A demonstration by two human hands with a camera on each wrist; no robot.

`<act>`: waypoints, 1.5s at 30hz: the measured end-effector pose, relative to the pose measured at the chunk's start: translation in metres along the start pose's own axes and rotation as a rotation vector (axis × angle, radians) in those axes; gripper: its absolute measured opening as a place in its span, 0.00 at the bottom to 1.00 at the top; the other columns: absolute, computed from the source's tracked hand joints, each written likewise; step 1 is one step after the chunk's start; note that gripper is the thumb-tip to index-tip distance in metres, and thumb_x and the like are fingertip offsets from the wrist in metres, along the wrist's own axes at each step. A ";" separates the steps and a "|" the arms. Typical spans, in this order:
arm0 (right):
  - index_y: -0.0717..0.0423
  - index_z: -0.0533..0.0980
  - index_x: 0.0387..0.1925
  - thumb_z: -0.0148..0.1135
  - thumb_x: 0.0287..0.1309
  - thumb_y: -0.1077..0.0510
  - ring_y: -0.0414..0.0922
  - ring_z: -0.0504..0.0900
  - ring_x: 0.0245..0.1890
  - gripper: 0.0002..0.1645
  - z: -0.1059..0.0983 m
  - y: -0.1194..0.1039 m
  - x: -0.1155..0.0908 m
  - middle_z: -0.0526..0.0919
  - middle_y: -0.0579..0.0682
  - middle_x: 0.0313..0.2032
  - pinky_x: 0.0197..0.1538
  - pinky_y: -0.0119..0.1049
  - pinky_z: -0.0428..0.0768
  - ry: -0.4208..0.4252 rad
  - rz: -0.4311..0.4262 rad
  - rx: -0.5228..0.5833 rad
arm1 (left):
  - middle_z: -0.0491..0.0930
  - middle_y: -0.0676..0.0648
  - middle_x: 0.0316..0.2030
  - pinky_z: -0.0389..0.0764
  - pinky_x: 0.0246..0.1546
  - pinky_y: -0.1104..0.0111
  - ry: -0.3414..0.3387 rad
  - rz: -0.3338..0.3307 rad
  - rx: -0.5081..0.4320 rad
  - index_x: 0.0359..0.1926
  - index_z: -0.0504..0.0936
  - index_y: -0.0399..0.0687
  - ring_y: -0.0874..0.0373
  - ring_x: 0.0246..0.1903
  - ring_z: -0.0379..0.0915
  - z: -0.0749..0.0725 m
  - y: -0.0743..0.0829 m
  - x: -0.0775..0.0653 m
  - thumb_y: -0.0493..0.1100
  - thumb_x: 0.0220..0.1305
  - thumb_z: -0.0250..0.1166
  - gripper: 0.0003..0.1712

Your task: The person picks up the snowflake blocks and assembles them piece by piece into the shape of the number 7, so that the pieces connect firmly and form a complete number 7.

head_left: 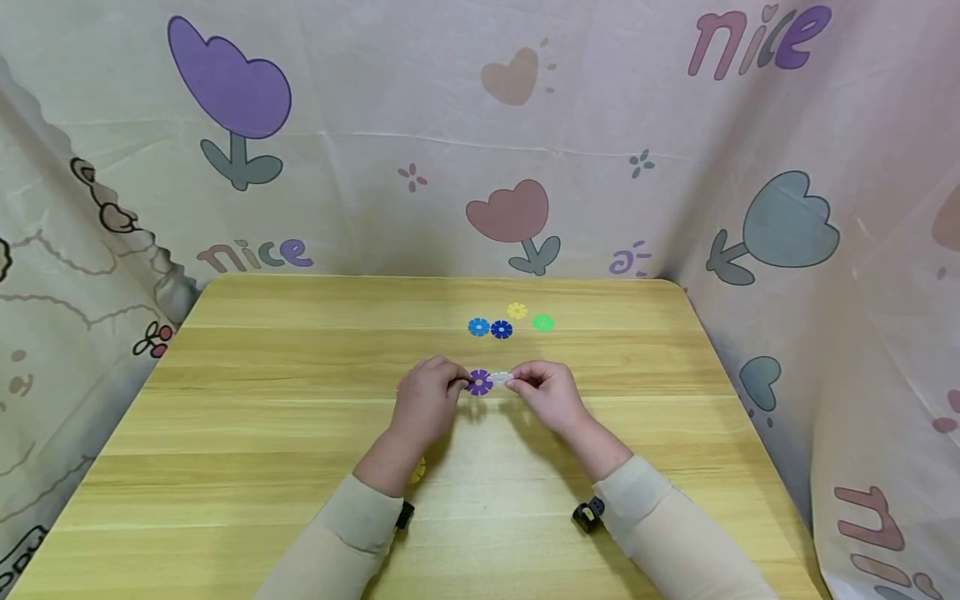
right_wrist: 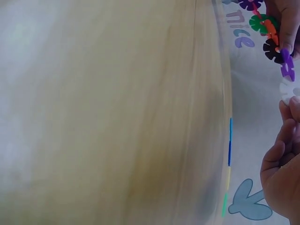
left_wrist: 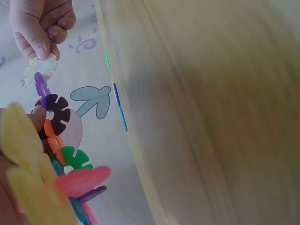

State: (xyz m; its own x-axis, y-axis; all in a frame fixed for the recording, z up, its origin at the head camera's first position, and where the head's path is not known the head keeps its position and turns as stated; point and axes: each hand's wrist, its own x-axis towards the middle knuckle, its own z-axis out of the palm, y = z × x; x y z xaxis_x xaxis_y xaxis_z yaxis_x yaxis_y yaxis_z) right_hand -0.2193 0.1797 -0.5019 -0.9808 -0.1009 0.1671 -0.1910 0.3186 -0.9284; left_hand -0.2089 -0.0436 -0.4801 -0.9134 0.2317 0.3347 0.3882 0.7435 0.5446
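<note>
My left hand (head_left: 427,393) pinches a chain of slotted plastic snowflake discs above the table. In the left wrist view the chain includes a black disc (left_wrist: 61,123), an orange disc (left_wrist: 54,143), a green disc (left_wrist: 77,158), a pink disc (left_wrist: 86,180) and, blurred up close, a yellow disc (left_wrist: 35,187). At its far end is a purple disc (head_left: 472,387), edge to edge with a whitish disc (head_left: 499,378). Thumb and fingers of my right hand (head_left: 551,397) pinch that whitish disc from the other side. In the head view the left hand hides most of the chain.
Toward the back of the wooden table (head_left: 300,333) lie loose discs: light blue (head_left: 472,327), dark blue (head_left: 496,331), yellow (head_left: 512,312) and green (head_left: 538,323). Part of another yellow disc (head_left: 417,472) shows beside the left wrist. Patterned cloth (head_left: 375,100) hangs behind and at both sides.
</note>
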 end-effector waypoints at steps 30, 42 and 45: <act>0.65 0.86 0.31 0.74 0.57 0.74 0.38 0.74 0.23 0.05 0.012 -0.005 -0.010 0.85 0.55 0.26 0.27 0.26 0.74 0.169 -0.082 0.032 | 0.86 0.49 0.40 0.78 0.52 0.51 0.038 0.066 0.050 0.43 0.92 0.47 0.49 0.44 0.79 -0.007 0.015 0.008 0.39 0.70 0.73 0.04; 0.70 0.84 0.32 0.72 0.58 0.76 0.37 0.74 0.24 0.04 0.027 -0.012 -0.012 0.85 0.59 0.28 0.28 0.25 0.73 0.180 -0.056 0.085 | 0.88 0.53 0.41 0.76 0.54 0.49 -0.008 0.097 0.085 0.42 0.92 0.52 0.51 0.46 0.80 -0.001 0.024 0.012 0.42 0.72 0.71 0.04; 0.67 0.85 0.32 0.73 0.58 0.75 0.38 0.75 0.25 0.04 0.025 -0.012 -0.010 0.85 0.56 0.28 0.29 0.26 0.74 0.153 -0.067 0.079 | 0.88 0.53 0.41 0.76 0.51 0.51 -0.018 0.102 0.089 0.41 0.91 0.51 0.51 0.45 0.80 -0.001 0.023 0.013 0.42 0.73 0.70 0.04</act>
State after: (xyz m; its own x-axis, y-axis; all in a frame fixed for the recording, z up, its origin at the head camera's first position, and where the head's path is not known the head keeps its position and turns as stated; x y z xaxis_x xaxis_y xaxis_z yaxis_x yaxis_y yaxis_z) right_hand -0.2063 0.1535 -0.5007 -0.9619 0.0271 0.2720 -0.2579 0.2405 -0.9358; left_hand -0.2120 -0.0242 -0.4625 -0.8722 0.3197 0.3703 0.4673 0.7682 0.4376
